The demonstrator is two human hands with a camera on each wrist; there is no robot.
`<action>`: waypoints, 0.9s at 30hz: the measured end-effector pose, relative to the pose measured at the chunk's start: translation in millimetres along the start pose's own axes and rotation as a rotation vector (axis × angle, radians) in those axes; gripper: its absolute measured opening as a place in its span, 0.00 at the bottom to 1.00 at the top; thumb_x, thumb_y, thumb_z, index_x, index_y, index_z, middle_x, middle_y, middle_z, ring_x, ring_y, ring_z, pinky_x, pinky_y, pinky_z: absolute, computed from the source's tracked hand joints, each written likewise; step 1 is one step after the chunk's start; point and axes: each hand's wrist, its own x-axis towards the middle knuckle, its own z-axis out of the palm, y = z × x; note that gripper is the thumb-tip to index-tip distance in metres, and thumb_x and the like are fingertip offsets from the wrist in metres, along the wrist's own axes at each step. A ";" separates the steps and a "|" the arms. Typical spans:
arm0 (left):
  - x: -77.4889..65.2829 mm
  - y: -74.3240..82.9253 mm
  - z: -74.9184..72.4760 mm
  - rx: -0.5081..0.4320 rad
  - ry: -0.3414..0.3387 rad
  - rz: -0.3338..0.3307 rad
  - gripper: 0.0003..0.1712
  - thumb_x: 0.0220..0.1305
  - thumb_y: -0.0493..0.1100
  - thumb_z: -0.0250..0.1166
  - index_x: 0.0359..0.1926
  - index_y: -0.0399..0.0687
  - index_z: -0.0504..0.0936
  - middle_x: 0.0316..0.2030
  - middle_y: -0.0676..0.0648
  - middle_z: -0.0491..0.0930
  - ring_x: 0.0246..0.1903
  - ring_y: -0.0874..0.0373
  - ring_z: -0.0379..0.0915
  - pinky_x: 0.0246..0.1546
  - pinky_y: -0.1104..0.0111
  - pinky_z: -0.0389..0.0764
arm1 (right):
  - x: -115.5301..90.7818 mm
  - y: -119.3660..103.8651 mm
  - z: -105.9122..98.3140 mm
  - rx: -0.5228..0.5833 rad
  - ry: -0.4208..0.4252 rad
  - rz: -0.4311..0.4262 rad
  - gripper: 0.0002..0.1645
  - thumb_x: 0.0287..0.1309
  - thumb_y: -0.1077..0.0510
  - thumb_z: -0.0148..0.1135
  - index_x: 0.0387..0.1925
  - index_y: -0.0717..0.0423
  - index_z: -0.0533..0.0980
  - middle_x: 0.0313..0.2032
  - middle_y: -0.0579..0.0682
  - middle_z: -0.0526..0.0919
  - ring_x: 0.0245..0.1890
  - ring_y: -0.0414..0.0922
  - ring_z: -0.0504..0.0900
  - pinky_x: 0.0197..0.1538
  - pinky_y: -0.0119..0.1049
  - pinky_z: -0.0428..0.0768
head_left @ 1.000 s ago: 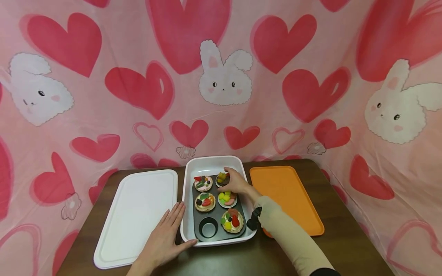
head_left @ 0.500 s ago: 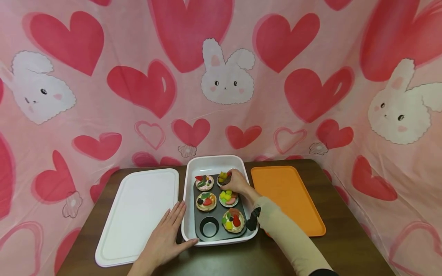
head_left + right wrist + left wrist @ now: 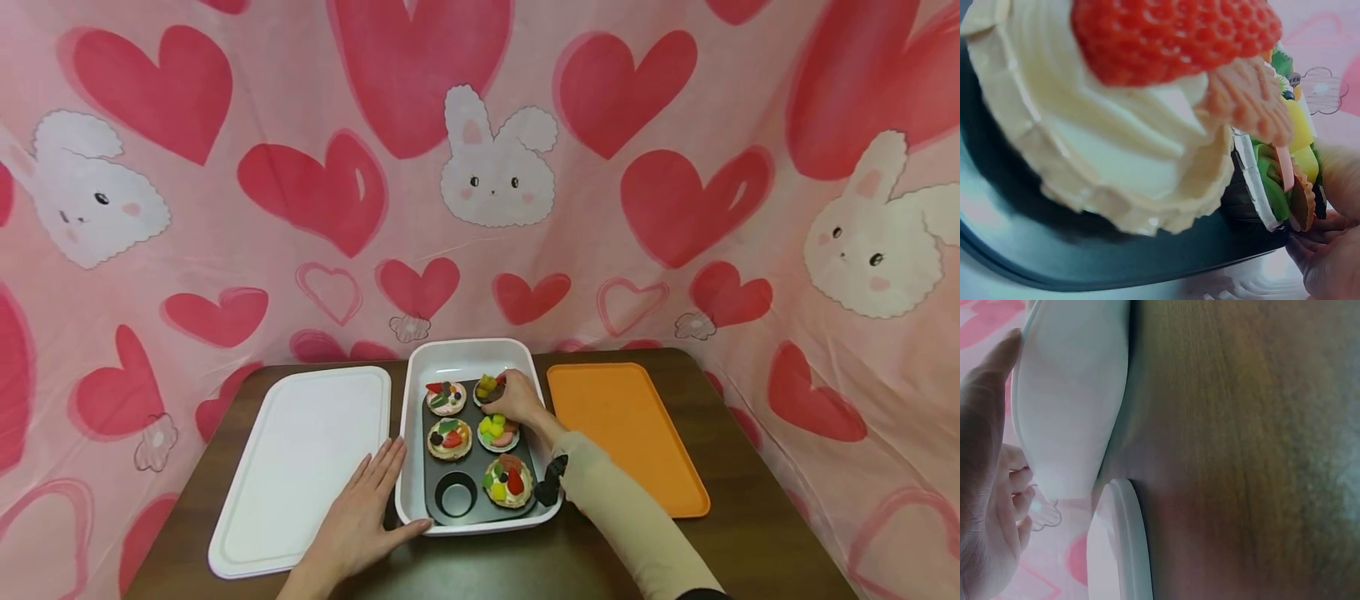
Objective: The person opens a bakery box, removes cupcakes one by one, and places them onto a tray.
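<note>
Brown, yellow-topped round tart (image 3: pixel 488 388) pinched in my right hand (image 3: pixel 519 398); sloppy lift might bump the yellow-and-pink round tart (image 3: pixel 497 432) nearer me. Left hand (image 3: pixel 358 508) sits straight-fingered on the white plastic tub (image 3: pixel 467 352).

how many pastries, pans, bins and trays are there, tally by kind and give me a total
Topped pastries: 5
Muffin pan: 1
White bin: 1
White tray: 1
Orange tray: 1
Total: 9
</note>
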 end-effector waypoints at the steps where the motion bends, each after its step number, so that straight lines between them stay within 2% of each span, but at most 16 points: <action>1: -0.2 0.1 0.1 0.001 0.001 0.003 0.70 0.57 0.84 0.68 0.86 0.44 0.62 0.86 0.45 0.63 0.86 0.44 0.57 0.87 0.45 0.64 | -0.7 0.6 0.2 0.007 0.003 0.000 0.35 0.47 0.57 0.89 0.51 0.69 0.80 0.47 0.61 0.87 0.46 0.52 0.84 0.58 0.49 0.88; 11: -0.1 1.7 0.0 -0.013 -0.009 -0.003 0.71 0.57 0.85 0.68 0.86 0.44 0.62 0.86 0.45 0.63 0.87 0.44 0.56 0.87 0.45 0.62 | -3.6 3.7 1.6 0.043 0.045 -0.048 0.36 0.50 0.57 0.87 0.56 0.68 0.79 0.51 0.64 0.88 0.50 0.55 0.85 0.62 0.53 0.88; 21: 0.2 1.5 0.7 -0.012 -0.026 -0.004 0.71 0.57 0.86 0.67 0.86 0.44 0.61 0.86 0.45 0.62 0.87 0.45 0.55 0.88 0.46 0.61 | -4.9 -1.5 -1.3 0.061 0.066 -0.078 0.37 0.49 0.57 0.88 0.55 0.68 0.78 0.50 0.64 0.87 0.51 0.56 0.86 0.65 0.54 0.88; 27: 0.1 1.3 0.3 -0.002 -0.027 -0.007 0.71 0.58 0.86 0.66 0.87 0.45 0.61 0.87 0.45 0.61 0.87 0.46 0.55 0.88 0.46 0.62 | -7.1 -3.8 -6.1 0.142 0.055 -0.093 0.38 0.49 0.60 0.87 0.56 0.64 0.73 0.54 0.64 0.84 0.52 0.56 0.83 0.65 0.55 0.87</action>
